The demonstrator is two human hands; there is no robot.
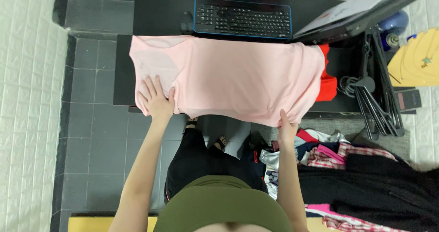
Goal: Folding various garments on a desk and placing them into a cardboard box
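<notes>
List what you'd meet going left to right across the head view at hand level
White tiled wall → dark floor tiles → left hand flat on the pink shirt → right hand at its hem → red garment → black hangers

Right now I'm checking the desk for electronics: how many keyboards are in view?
1. The black keyboard lies at the back of the dark desk, beyond the pink shirt. Others could be hidden out of frame.

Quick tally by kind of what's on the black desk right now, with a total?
Pink shirt: 1
Red garment: 1
Keyboard: 1
Laptop: 1
Total: 4
The left hand lies flat on the shirt; the right hand grips its hem.
</notes>
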